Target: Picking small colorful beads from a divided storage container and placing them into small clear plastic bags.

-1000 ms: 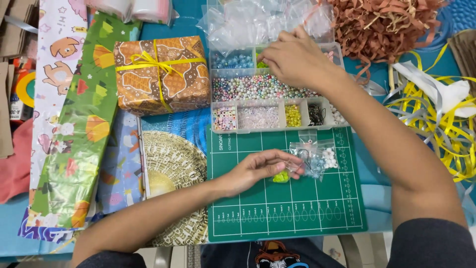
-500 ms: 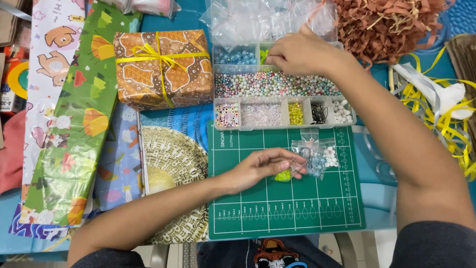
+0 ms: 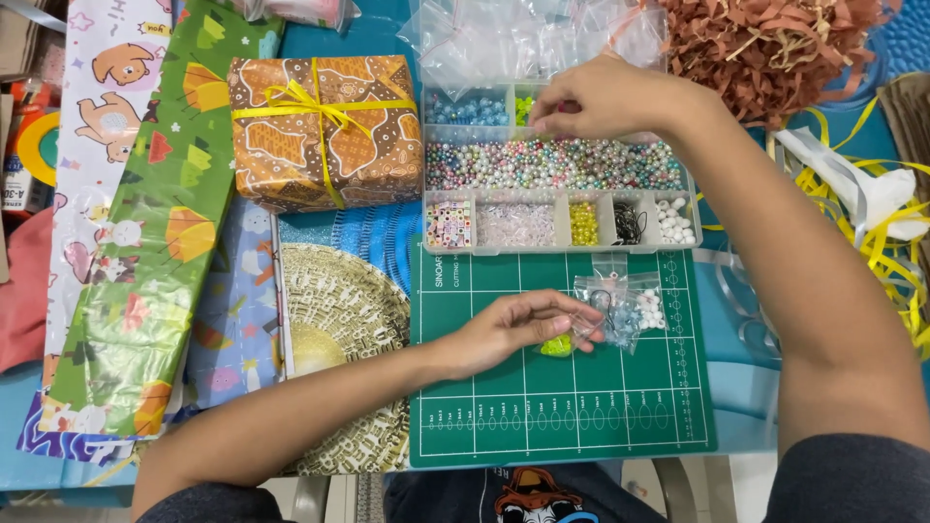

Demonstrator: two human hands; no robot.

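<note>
The right hand [image 3: 605,97] has its fingers pinched narrow over the green-bead compartment at the back of the clear bead organizer [image 3: 557,174]; whether a bead sits in the pinch I cannot tell. The left hand [image 3: 509,329] pinches the mouth of a small clear bag [image 3: 620,305] on the green cutting mat [image 3: 562,387], with green beads [image 3: 556,345] just beside its fingers. A bead could slip from so light a pinch and roll off the mat (round, loose things scatter). The right forearm reaches diagonally across the mat; the left lies low from the near-left.
</note>
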